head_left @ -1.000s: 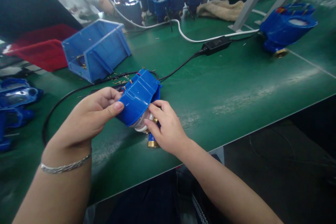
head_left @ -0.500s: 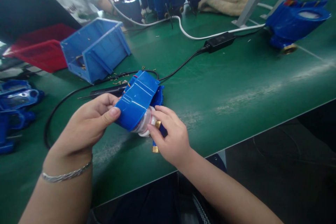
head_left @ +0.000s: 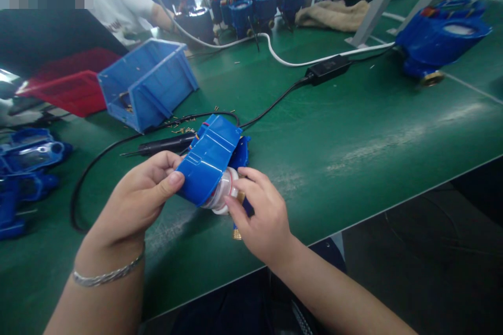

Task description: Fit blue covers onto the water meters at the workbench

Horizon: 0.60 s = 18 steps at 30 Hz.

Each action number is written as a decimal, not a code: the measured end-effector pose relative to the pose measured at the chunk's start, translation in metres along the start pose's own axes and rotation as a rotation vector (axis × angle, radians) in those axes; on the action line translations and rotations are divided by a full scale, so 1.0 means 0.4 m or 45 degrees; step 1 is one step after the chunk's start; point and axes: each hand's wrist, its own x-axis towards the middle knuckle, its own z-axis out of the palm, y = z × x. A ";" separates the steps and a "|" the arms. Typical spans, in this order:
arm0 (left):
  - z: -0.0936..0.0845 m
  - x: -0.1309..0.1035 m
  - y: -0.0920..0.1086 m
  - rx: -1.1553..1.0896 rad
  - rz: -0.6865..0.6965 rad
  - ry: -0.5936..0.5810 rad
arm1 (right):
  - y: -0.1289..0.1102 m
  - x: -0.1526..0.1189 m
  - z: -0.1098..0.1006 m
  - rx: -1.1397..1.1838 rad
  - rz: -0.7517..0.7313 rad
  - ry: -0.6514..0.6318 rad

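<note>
My left hand (head_left: pixel 143 193) grips the left edge of a blue plastic housing (head_left: pixel 210 159), thumb on top and fingers curled beneath. At the housing's lower right end sits a clear round part with a white rim (head_left: pixel 223 193). The fingers and thumb of my right hand (head_left: pixel 263 209) are closed on that clear part. Below it a brass threaded end (head_left: pixel 237 234) sticks out, partly covered by my right hand. Just behind the housing, a black pen-shaped tool (head_left: pixel 167 145) with a thin metal tip lies on the green table (head_left: pixel 353 131).
Small brass screws (head_left: pixel 183 130) lie scattered near a blue bin (head_left: pixel 147 84), beside a red bin (head_left: pixel 74 91). A black cable box (head_left: pixel 328 69) is farther back. Blue meter bodies stand at right (head_left: pixel 440 36) and left (head_left: pixel 31 157). Across the table is a person's arm (head_left: pixel 161 17).
The whole view has shifted slightly, so everything sits a little lower and mostly further right. Both hands keep their hold on the housing and the clear part.
</note>
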 end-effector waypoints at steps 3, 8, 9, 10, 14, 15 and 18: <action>0.000 -0.002 -0.002 -0.006 -0.007 -0.001 | -0.003 0.000 0.001 -0.030 -0.038 -0.009; 0.000 -0.002 -0.003 -0.012 0.016 -0.014 | -0.006 0.008 0.009 -0.020 0.040 -0.086; 0.001 -0.002 -0.003 -0.014 0.012 -0.010 | -0.004 0.005 0.010 0.011 0.039 -0.050; 0.001 -0.002 -0.003 -0.015 0.005 -0.005 | -0.003 0.002 0.011 0.036 0.031 -0.002; 0.005 -0.004 -0.001 -0.016 -0.001 0.000 | 0.000 -0.003 0.010 0.022 -0.014 0.042; 0.006 -0.004 0.000 -0.014 0.009 -0.005 | 0.000 -0.001 0.009 0.006 -0.007 0.007; 0.008 -0.002 0.000 -0.001 0.035 -0.011 | 0.003 0.010 0.009 0.015 0.042 -0.103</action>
